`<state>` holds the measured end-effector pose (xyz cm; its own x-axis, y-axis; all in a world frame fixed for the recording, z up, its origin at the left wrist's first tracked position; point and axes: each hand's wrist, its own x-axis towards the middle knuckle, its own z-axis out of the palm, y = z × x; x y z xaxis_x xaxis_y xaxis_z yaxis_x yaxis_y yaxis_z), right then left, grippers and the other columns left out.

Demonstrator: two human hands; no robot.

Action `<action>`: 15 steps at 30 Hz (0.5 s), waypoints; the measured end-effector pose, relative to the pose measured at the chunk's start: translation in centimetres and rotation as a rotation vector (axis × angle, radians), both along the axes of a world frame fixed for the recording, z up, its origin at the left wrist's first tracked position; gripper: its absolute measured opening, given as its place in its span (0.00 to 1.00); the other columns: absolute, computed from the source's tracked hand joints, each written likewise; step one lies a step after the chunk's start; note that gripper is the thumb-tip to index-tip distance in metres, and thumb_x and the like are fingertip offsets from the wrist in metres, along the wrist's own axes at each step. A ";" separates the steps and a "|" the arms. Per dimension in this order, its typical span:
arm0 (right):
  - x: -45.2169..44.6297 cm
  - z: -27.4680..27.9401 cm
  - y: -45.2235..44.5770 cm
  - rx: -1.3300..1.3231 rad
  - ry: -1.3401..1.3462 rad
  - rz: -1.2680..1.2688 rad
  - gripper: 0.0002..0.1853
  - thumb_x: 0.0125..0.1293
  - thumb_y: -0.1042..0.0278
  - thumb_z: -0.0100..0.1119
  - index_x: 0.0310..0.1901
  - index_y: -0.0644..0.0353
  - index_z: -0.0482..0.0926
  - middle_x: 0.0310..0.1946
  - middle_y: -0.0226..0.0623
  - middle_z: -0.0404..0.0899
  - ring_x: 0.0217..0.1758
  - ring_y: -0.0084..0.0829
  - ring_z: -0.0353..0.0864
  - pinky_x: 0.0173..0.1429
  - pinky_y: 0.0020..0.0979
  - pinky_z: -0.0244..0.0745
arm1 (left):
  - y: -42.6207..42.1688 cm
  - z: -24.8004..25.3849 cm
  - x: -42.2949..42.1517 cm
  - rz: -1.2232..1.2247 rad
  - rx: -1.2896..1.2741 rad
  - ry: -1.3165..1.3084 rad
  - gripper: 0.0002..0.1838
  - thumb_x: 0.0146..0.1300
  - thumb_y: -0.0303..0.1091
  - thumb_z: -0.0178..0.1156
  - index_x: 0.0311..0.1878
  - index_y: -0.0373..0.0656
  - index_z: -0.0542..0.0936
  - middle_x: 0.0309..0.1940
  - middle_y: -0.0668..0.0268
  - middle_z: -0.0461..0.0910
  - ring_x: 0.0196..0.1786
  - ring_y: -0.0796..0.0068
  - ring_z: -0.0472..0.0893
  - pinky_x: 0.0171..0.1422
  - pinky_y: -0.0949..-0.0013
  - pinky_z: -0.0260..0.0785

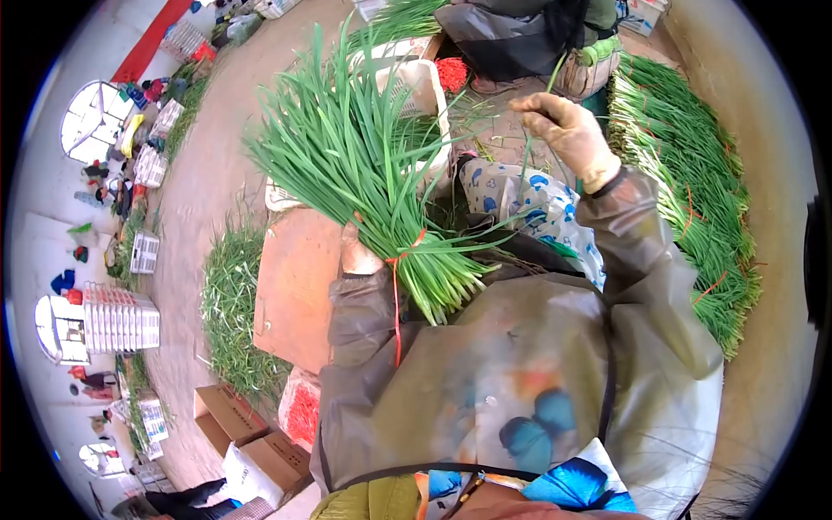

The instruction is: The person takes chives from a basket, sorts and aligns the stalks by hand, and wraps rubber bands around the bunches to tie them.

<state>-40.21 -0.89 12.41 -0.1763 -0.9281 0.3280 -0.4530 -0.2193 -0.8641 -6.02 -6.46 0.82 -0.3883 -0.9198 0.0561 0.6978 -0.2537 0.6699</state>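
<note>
My left hand (359,253), in a pale glove, is wrapped around a thick bunch of green chives (347,160). The leaves fan out toward the upper left and the pale stem ends point to the lower right. A red tie (404,253) circles the bunch near the stems, and its long tail hangs down. Raised to the right, apart from the bunch, my gloved right hand (568,137) has thumb and fingers pinched together on a thin green chive leaf (527,156). Part of the left fingers is hidden beneath the bunch.
Tied chives (685,199) lie stacked along the right wall. A white plastic basket (429,87) and a brown board (299,286) stand at front and left. Loose leaves (234,303) cover the floor. Red ties (302,414) lie near cardboard boxes (230,416). Another person (511,39) sits ahead.
</note>
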 end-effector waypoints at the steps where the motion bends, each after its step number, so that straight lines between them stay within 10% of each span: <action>1: 0.2 -0.3 -0.7 -0.076 0.059 -0.032 0.10 0.62 0.70 0.56 0.45 0.58 0.79 0.35 0.35 0.81 0.37 0.24 0.79 0.44 0.25 0.73 | -0.1 -0.2 0.0 -0.009 -0.005 -0.001 0.24 0.60 0.45 0.58 0.54 0.40 0.71 0.48 0.59 0.77 0.49 0.59 0.77 0.54 0.53 0.72; 9: 2.2 -2.1 -5.9 -0.144 0.675 0.082 0.35 0.53 0.75 0.59 0.63 0.37 0.63 0.58 0.38 0.66 0.46 0.42 0.77 0.50 0.36 0.75 | 0.1 0.5 -0.6 -0.043 0.014 -0.017 0.24 0.59 0.43 0.59 0.55 0.39 0.71 0.49 0.58 0.76 0.49 0.58 0.78 0.54 0.52 0.71; 12: 2.9 -3.3 -6.8 -0.197 0.599 0.175 0.28 0.55 0.73 0.59 0.59 0.42 0.68 0.55 0.36 0.70 0.45 0.41 0.77 0.48 0.35 0.75 | 0.7 1.6 -1.4 -0.070 -0.003 -0.011 0.24 0.57 0.44 0.61 0.53 0.38 0.73 0.48 0.60 0.77 0.48 0.63 0.78 0.56 0.59 0.71; 15: 3.5 -0.9 -6.4 0.298 0.471 0.367 0.11 0.62 0.63 0.56 0.45 0.54 0.77 0.40 0.37 0.79 0.43 0.37 0.78 0.47 0.33 0.73 | 0.6 1.7 -1.4 -0.092 0.001 -0.008 0.26 0.53 0.43 0.65 0.53 0.38 0.74 0.48 0.61 0.78 0.49 0.64 0.78 0.56 0.60 0.71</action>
